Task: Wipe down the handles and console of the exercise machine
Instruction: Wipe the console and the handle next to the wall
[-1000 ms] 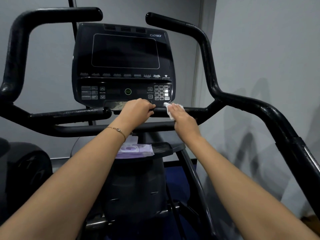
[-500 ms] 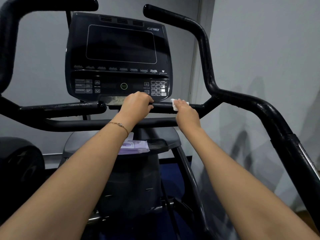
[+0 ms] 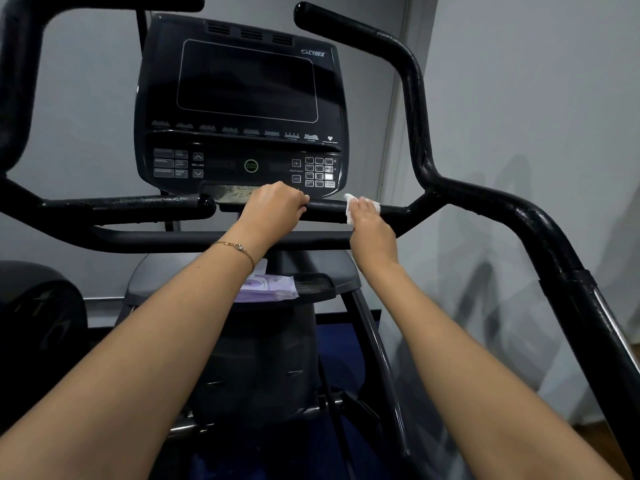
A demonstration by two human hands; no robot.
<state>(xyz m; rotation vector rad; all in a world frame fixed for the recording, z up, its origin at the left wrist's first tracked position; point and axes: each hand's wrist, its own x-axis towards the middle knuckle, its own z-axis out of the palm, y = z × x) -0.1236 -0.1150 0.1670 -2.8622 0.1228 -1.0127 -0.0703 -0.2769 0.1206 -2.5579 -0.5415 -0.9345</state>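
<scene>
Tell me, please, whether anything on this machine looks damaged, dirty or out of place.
The strip along the lower edge of the console, beside the left hand, looks smeared and grimy against the glossy black. The handlebar coating looks pitted too.

Dark grey exercise machine's tray [image 3: 320, 285], a purple-and-white wipes packet [image 3: 273, 289] flat on its left part.

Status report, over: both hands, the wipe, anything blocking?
Left hand grips inner handle. Right hand holds wipe on same handle. Nothing blocks it.
</scene>
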